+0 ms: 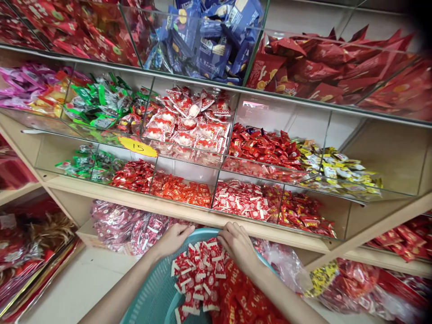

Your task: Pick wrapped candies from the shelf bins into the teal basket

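Left hand [173,239] fingers curled over teal basket [151,292] rim, right hand [238,246] fingers bent on red-and-white sweets [199,274], grip unclear, shelf [135,202] beyond.

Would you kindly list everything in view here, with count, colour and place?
basket: one, teal, bottom centre.
red-and-white sweets: heap, red and white, in the basket.
red packets: heap, red, in the basket.
glass bins: three tiers, clear, on the shelving.
price tag: one, yellow, marked 15, middle tier front.
blue packets: many, blue, top tier centre.
yellow sweets: many, yellow, middle tier right.
left hand: one, bare, at the basket's far rim.
right hand: one, bare, on the red-and-white sweets.
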Demonstrator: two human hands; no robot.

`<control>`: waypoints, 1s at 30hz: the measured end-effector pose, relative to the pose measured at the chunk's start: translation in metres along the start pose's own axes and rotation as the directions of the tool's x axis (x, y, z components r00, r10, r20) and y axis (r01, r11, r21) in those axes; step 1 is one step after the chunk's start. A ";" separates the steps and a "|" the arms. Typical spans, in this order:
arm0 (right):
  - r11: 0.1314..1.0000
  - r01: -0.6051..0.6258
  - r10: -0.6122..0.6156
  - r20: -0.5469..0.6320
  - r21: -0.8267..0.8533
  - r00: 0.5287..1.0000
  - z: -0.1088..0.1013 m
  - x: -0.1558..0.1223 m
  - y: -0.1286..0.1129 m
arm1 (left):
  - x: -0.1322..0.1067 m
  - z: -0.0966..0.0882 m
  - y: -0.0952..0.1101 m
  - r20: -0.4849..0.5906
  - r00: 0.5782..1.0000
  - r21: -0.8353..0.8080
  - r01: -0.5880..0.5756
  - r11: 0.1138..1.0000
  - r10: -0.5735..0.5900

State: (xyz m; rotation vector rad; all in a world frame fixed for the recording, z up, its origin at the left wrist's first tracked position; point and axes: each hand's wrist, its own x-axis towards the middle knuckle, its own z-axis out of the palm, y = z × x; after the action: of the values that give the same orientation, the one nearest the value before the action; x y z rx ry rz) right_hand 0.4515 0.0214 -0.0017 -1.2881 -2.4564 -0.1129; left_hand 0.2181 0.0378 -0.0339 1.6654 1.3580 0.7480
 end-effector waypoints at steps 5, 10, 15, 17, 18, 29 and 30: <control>0.996 0.003 0.006 -0.092 0.093 0.996 -0.014 0.000 0.010 | -0.001 -0.001 0.002 0.015 1.000 -0.015 0.007 1.000 -0.007; 0.986 0.007 0.037 -0.257 0.167 0.966 -0.028 0.023 0.023 | -0.001 0.000 0.003 0.016 1.000 -0.019 0.000 1.000 0.000; 0.978 -0.030 0.109 -0.383 0.207 0.917 -0.030 0.069 0.047 | -0.001 0.000 0.000 0.020 1.000 -0.004 -0.018 1.000 0.018; 0.968 -0.039 0.141 -0.408 0.247 0.902 -0.026 0.083 0.057 | -0.001 0.000 0.000 0.019 0.999 -0.003 -0.027 1.000 0.027; 0.962 -0.045 0.158 -0.416 0.269 0.896 -0.023 0.088 0.061 | -0.001 0.000 0.000 0.021 0.999 -0.003 -0.024 1.000 0.024; 0.957 -0.106 0.200 -0.346 0.271 0.917 -0.007 0.088 0.067 | -0.007 -0.004 0.014 0.057 0.998 -0.136 0.009 0.991 -0.001; 0.960 -0.115 0.200 -0.340 0.256 0.919 -0.007 0.089 0.067 | -0.008 -0.004 0.015 0.046 0.999 -0.127 0.009 0.992 -0.004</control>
State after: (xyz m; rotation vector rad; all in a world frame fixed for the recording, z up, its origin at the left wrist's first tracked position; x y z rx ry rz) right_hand 0.4615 0.1275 0.0301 -1.2324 -1.9800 -0.0180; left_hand 0.2196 0.0303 -0.0184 1.5682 1.2574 0.7720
